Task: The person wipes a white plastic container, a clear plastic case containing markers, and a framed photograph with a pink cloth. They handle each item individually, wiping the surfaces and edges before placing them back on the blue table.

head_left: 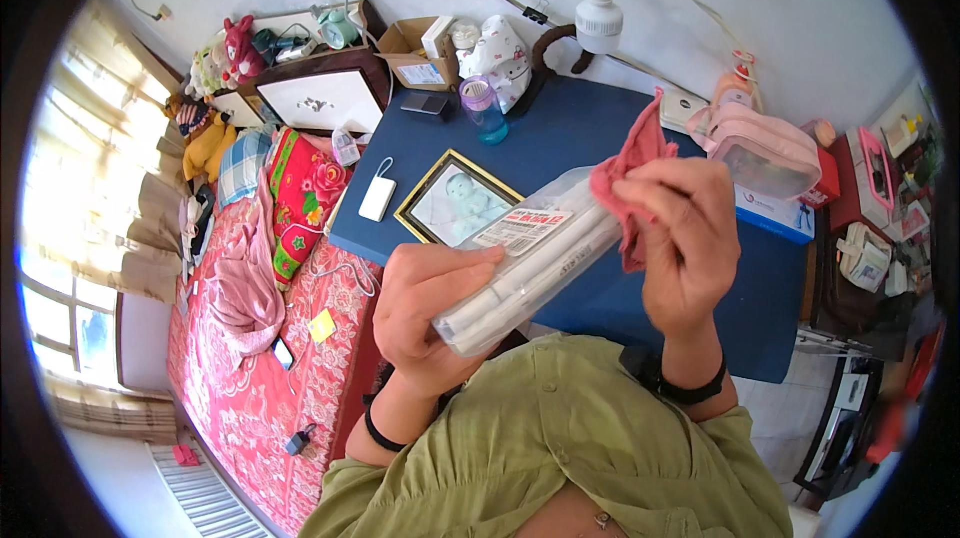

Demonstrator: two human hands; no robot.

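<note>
A: Grip status?
B: Left hand [425, 303] closed on clear case [535, 273], lower end; right hand [690, 233] pinching pink cloth [638, 153] at upper end.
A: Case location?
B: Tilted, above blue counter [765, 313].

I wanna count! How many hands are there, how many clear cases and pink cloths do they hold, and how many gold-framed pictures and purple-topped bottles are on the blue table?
Left hand and right hand: 2
Clear case: 1
Pink cloth: 1
Gold-framed picture: 1
Purple-topped bottle: 1
Total: 6
</note>
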